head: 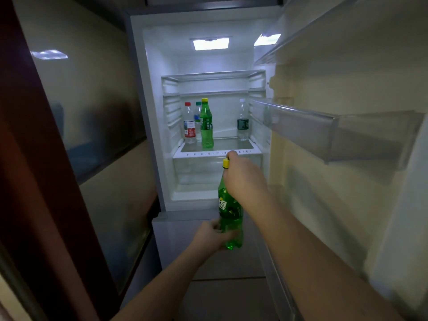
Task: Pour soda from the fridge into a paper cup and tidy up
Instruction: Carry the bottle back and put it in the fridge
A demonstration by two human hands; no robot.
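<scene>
I hold a green soda bottle (228, 212) with a yellow cap upright in front of the open fridge (208, 66). My left hand (212, 235) grips the bottle's lower body. My right hand (243, 177) is curled round its neck and yellow cap. Inside the fridge, on the lower glass shelf (231, 144), stands a second green soda bottle (206, 126) with a yellow cap. No paper cup is in view.
Beside the shelf's green bottle stand a clear bottle with a red cap (189, 123) and one with a green cap (198, 117); another clear bottle (242, 121) is at the right. The fridge door (347, 135) hangs open on the right. A dark wooden frame (34, 158) borders the left.
</scene>
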